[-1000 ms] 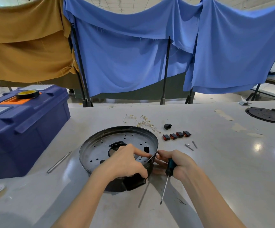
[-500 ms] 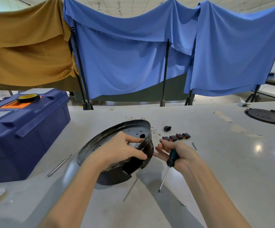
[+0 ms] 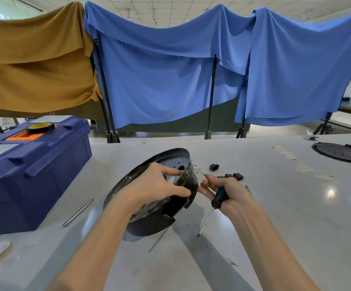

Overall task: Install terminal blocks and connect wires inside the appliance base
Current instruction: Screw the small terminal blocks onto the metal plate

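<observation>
The left hand (image 3: 155, 185) was clamped on the rim of the base (image 3: 149, 225), a dark, round metal pan. Its thumb pressed the outer wall and its fingers curled over the rim into the inside. The base was tipped up on its near edge on the table (image 3: 285, 217), its open side turned towards the left and its perforated floor partly in view.

Just to the right, the right hand (image 3: 231, 192) was closed round the handle of a screwdriver (image 3: 219, 197), with the shaft pointing down and towards the person. Its fingertips sat near the wall of the base; whether they pinched anything small could not be told.

Beyond that hand, a short row of black and red terminal blocks (image 3: 233, 176) lay on the table, with a black plug (image 3: 214, 166) near them. Thin pale wires (image 3: 197, 170) showed just behind the base.

Further out, a metal rod (image 3: 78, 212) lay to the left, beside a blue toolbox (image 3: 34, 175) with a roll of tape (image 3: 40, 127) on top. A round black plate (image 3: 338, 153) lay at the far right.

The base looked like thin sheet metal, so probably light and stiff, with a glossy skin that could slip and a rim that could be sharp. The rim, fingers inside and thumb outside, seemed the surest hold. The blocks looked small, hard and light, best pinched by their sides.
</observation>
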Demonstrator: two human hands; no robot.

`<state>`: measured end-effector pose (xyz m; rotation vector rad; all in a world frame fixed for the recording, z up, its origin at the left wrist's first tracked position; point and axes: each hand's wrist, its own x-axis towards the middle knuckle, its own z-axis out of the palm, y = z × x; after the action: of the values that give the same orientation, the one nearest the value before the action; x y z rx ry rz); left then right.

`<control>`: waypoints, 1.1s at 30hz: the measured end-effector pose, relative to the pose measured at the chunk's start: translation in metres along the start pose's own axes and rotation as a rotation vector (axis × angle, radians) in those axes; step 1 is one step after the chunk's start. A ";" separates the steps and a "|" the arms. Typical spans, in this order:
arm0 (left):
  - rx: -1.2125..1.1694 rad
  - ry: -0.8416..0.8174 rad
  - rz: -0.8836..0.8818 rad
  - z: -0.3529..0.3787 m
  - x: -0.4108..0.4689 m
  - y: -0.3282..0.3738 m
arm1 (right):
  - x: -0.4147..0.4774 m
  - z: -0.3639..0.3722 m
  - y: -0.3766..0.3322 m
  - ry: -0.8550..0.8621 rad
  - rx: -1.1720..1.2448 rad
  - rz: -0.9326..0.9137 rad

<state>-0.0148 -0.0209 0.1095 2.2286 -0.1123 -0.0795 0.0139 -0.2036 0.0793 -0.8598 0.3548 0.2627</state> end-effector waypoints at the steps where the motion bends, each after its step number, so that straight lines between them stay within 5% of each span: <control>1: 0.026 0.004 0.006 0.001 -0.001 0.000 | 0.000 0.000 0.000 0.000 0.001 0.002; 15: 0.484 -0.114 0.131 0.007 -0.012 0.015 | -0.002 -0.004 0.002 -0.004 0.007 0.031; 33: 0.331 -0.097 0.126 -0.015 0.000 0.022 | 0.002 -0.004 0.014 -0.124 0.161 0.038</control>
<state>-0.0140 -0.0226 0.1365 2.5413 -0.3397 -0.1070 0.0098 -0.1981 0.0666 -0.6754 0.2728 0.3165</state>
